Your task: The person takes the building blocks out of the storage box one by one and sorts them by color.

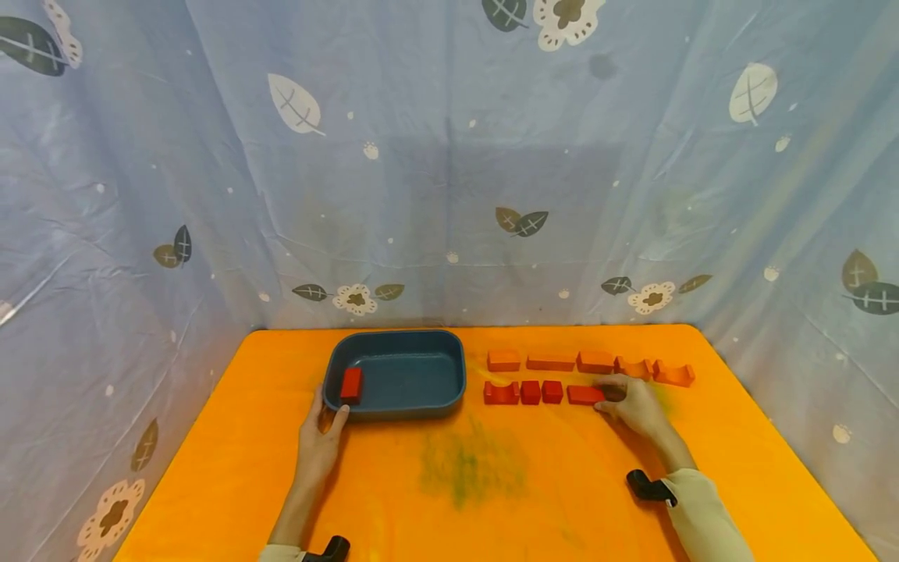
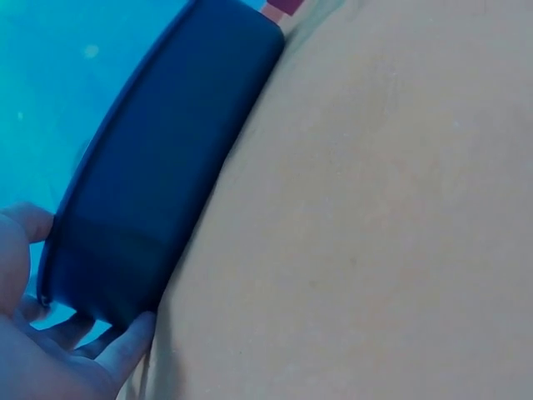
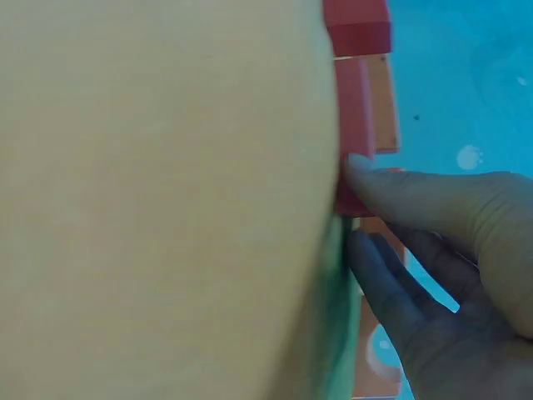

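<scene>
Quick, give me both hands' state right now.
Left hand: grips the corner of the blue tray.
Right hand: fingers pinch the end of a long red block.

1. The head view is evenly and softly lit, bright, with no hard glare on the orange cloth-covered table (image 1: 232,468).
2. Faint, short shadows lie under the dark blue plastic tray (image 1: 407,410) at its near wall.
3. Straight edges bow toward the left and right borders, a wide-lens distortion.
4. Both wrist views are blurred at close range, and their colours look shifted toward cyan and pale yellow.
</scene>
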Tool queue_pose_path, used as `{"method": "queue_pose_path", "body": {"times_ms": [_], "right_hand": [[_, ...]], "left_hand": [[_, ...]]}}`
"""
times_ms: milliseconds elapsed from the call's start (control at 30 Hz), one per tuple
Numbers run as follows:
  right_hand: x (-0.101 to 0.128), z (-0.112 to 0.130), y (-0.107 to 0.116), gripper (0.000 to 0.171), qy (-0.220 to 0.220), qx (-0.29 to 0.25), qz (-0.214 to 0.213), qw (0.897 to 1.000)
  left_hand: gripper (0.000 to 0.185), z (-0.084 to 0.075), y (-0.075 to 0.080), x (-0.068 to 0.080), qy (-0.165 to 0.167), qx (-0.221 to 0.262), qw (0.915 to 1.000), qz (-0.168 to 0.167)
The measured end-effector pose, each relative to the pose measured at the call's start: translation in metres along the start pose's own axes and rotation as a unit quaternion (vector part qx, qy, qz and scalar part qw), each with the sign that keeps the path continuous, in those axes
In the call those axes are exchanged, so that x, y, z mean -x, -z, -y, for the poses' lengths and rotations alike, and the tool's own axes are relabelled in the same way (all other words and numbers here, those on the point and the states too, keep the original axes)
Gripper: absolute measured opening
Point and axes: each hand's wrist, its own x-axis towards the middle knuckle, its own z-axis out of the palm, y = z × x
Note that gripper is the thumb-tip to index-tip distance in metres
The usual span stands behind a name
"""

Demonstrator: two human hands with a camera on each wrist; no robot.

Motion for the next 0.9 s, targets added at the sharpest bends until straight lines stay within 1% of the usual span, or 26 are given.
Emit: {"method": "queue_pose_path", "body": {"times_ms": [33, 100, 133, 233, 267, 333, 400, 500, 567, 600, 733, 800, 867, 900], "right_hand": [[-0.001, 0.001, 0.001, 0.039, 0.000, -0.011, 0.001, 1.000], [-0.003, 0.005, 0.002, 0.042, -0.002, -0.042, 0.004, 0.999], [-0.005, 0.008, 0.002, 0.042, -0.001, -0.045, 0.001, 0.999], [-0.012, 0.020, 0.001, 0.041, 0.008, -0.040, -0.015, 0.999], [-0.014, 0.025, 0.000, 0.040, 0.014, -0.029, -0.022, 0.999], [-0.021, 0.035, -0.005, 0.039, 0.031, -0.009, -0.035, 0.999], [-0.027, 0.044, -0.011, 0.039, 0.045, -0.027, -0.033, 0.998], [-0.037, 0.060, -0.023, 0.040, 0.051, -0.057, -0.016, 0.997], [-0.043, 0.073, -0.032, 0.040, 0.044, -0.086, 0.001, 0.995], [-0.046, 0.080, -0.036, 0.040, 0.044, -0.086, 0.010, 0.995], [-0.058, 0.110, -0.057, 0.039, 0.050, -0.118, 0.048, 0.991], [-0.064, 0.123, -0.068, 0.039, 0.066, -0.116, 0.065, 0.989], [-0.069, 0.138, -0.080, 0.039, 0.077, -0.126, 0.086, 0.985], [-0.072, 0.144, -0.085, 0.039, 0.088, -0.116, 0.093, 0.985]], "left_hand": [[0.074, -0.005, 0.000, 0.002, 0.002, 0.004, 1.0000, 0.002], [0.074, -0.006, 0.001, 0.002, 0.001, 0.005, 1.0000, 0.005], [0.074, -0.006, 0.001, 0.002, 0.002, 0.005, 1.0000, 0.006], [0.074, -0.006, 0.001, 0.001, 0.004, 0.004, 1.0000, 0.006], [0.074, -0.001, 0.000, 0.000, 0.001, 0.000, 1.0000, 0.004], [0.073, 0.001, 0.000, 0.000, -0.002, 0.002, 1.0000, 0.001], [0.073, 0.001, 0.000, 0.000, -0.006, 0.002, 1.0000, -0.002], [0.073, 0.000, 0.000, 0.001, -0.011, 0.000, 0.9999, -0.005], [0.073, 0.000, 0.001, 0.002, -0.010, -0.001, 0.9999, -0.005], [0.074, 0.000, 0.001, 0.002, -0.010, -0.001, 0.9999, -0.004], [0.075, 0.001, 0.002, 0.001, -0.007, 0.002, 1.0000, -0.003], [0.075, 0.001, 0.002, 0.001, -0.008, 0.003, 1.0000, -0.005], [0.075, 0.001, 0.001, 0.000, -0.011, 0.006, 0.9999, -0.006], [0.074, 0.001, 0.000, 0.000, -0.012, 0.006, 0.9999, -0.005]]}}
